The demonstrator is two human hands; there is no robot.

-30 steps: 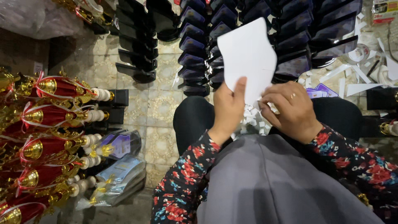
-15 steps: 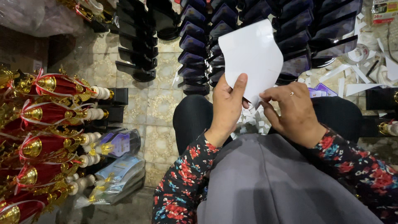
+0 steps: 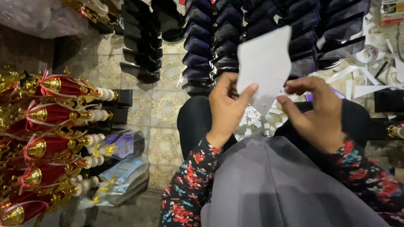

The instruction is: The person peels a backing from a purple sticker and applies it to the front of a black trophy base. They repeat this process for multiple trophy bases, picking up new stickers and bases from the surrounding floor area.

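Head view: both hands are raised over the lap, meeting at the lower edge of one white sheet.
Left hand: the left hand (image 3: 227, 110) pinches the sheet's lower left corner, thumb pressed on the near face and fingers curled behind it.
Right hand: the right hand (image 3: 317, 113) is curled narrow, fingertips gathered at the sheet's lower right edge; whether it grips the sheet or something small there I cannot tell.
Sheet: the white sheet (image 3: 265, 63) stands upright above both hands, its side edges cut in a wavy line, bare on the face that shows.
Below the hands: small white paper scraps (image 3: 256, 120) lie scattered on the dark lap between the knees.
Sleeves: floral sleeves (image 3: 189, 185) run back from both wrists, with grey cloth (image 3: 277, 185) spread between them.
Beyond the hands: rows of dark plaques (image 3: 219, 42) stand overlapping on the tiled floor (image 3: 162, 109).
Right of the hands: white paper strips (image 3: 366, 80) and offcuts lie loose on the floor.
Left of the hands: clear plastic bags (image 3: 124, 145) lie on the floor, each wrapping a flat purple and gold piece.
Far left: red and gold trophies (image 3: 50, 113) lie on their sides in a stacked row, white stems pointing toward the hands.
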